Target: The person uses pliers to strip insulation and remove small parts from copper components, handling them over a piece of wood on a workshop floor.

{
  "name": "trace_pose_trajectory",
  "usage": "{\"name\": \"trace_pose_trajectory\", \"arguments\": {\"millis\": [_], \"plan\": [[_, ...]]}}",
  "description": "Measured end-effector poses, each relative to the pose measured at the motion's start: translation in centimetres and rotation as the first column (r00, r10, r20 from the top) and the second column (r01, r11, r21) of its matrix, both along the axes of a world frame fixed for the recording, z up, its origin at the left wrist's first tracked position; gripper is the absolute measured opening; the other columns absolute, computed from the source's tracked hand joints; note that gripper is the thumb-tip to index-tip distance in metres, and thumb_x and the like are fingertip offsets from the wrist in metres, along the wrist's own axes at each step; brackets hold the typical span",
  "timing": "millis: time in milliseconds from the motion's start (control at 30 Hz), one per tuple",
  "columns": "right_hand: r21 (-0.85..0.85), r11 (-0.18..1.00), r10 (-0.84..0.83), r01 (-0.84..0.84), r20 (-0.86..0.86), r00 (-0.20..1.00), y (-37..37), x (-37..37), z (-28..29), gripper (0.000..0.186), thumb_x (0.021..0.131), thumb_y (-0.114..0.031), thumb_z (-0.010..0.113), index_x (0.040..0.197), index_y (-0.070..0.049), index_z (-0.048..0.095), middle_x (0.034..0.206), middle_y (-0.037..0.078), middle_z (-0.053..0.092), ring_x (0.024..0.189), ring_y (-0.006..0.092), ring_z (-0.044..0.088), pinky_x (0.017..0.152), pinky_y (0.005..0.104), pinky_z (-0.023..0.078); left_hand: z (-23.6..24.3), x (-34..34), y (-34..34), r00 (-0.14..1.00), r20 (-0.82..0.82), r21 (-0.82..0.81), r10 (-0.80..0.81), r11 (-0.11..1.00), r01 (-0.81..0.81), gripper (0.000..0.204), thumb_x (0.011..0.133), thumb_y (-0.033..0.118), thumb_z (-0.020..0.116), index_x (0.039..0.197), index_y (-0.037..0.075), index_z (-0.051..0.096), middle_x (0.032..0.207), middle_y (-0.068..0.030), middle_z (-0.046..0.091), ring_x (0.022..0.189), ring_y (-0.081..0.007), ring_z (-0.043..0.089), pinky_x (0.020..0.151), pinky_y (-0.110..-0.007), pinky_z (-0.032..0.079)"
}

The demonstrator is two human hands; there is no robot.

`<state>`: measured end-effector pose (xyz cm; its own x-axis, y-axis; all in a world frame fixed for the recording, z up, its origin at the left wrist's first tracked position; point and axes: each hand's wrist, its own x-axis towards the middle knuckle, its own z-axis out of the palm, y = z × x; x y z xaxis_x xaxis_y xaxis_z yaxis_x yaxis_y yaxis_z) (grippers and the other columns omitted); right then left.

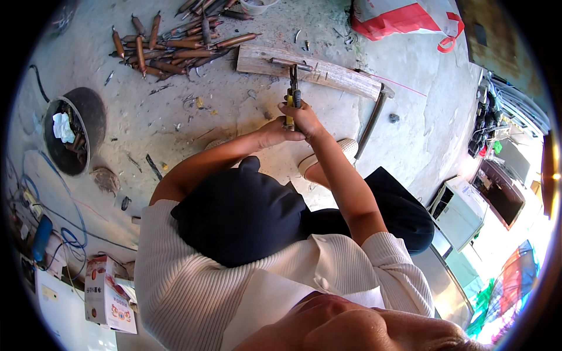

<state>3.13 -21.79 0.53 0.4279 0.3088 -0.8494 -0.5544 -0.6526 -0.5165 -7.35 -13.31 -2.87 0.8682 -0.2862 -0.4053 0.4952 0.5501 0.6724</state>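
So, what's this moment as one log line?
right hand: gripping pliers; left hand: also at pliers; pliers: tips at slim piece; slim piece: on wooden plank; nearby: hammer, brown tubes

A bucket (55,151) stands on the grey, stained, litter-strewn floor (436,117). On the near side of the bucket are looped cables (67,188) and a carton (102,292). Far to the bucket's right stand a white cabinet (465,210) and a brown case (499,193); farther right of the bucket, bright white light floods the edge.
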Motion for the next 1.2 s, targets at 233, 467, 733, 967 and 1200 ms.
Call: {"name": "trace_pose_trajectory", "arguments": {"millis": [233,467,733,967,1200], "plan": [[-0.050,0.998,0.032,-0.026,0.126,0.992,-0.4,-0.2,-1.0,0.040,0.084,-0.023,0.065,0.113,0.003,0.056,0.090,0.009,0.062,0.080,0.0158,0.057,0.072,0.0304,0.048,-0.7,-0.4,-1.1,0.994,-0.043,-0.085,0.096,0.991,-0.100,0.075,0.072,0.033,0.076,0.128,-0.003,0.042,0.115,-0.0120,0.060,0.112,-0.0184,0.055,0.094,-0.032,0.043],[-0.101,0.986,0.153,-0.131,0.255,0.955,-0.8,-0.4,-0.7,0.039,0.084,-0.024,0.062,0.113,0.002,0.056,0.089,0.014,0.064,0.080,0.0210,0.062,0.073,0.0338,0.050,-1.1,-0.7,-1.3,0.998,-0.031,0.062,0.061,0.996,-0.059,0.090,0.066,0.038,0.079,0.131,-0.006,0.034,0.113,-0.0134,0.058,0.106,-0.0205,0.057,0.092,-0.032,0.045],[-0.102,0.986,0.154,-0.131,0.268,0.951,0.0,-0.8,1.1,0.026,0.088,-0.019,0.059,0.104,0.000,0.056,0.083,0.008,0.061,0.072,0.0180,0.058,0.065,0.0323,0.049,-1.3,-0.9,-1.3,0.999,0.028,0.249,0.039,0.967,-0.045,0.089,0.064,0.040,0.080,0.127,-0.008,0.038,0.115,-0.0158,0.058,0.102,-0.0231,0.061,0.087,-0.032,0.049],[-0.101,0.986,0.157,-0.130,0.349,0.924,-1.0,-1.5,-0.1,0.024,0.086,-0.019,0.055,0.102,-0.001,0.054,0.082,0.020,0.064,0.073,0.0323,0.066,0.067,0.0405,0.052,-1.0,-1.3,-1.2,0.998,0.050,0.322,0.030,0.946,-0.045,0.080,0.064,0.037,0.080,0.122,-0.006,0.046,0.115,-0.0139,0.059,0.098,-0.0223,0.063,0.085,-0.032,0.051],[-0.028,0.999,-0.008,0.018,0.333,0.943,-1.4,-1.5,-1.2,0.026,0.084,-0.017,0.058,0.105,0.000,0.060,0.080,0.011,0.064,0.072,0.0185,0.061,0.068,0.0348,0.051,-1.2,-1.5,-2.2,0.988,0.017,0.221,0.152,0.963,-0.151,0.073,0.067,0.037,0.079,0.118,-0.005,0.049,0.106,-0.0123,0.064,0.094,-0.0221,0.064,0.084,-0.032,0.051]]}}
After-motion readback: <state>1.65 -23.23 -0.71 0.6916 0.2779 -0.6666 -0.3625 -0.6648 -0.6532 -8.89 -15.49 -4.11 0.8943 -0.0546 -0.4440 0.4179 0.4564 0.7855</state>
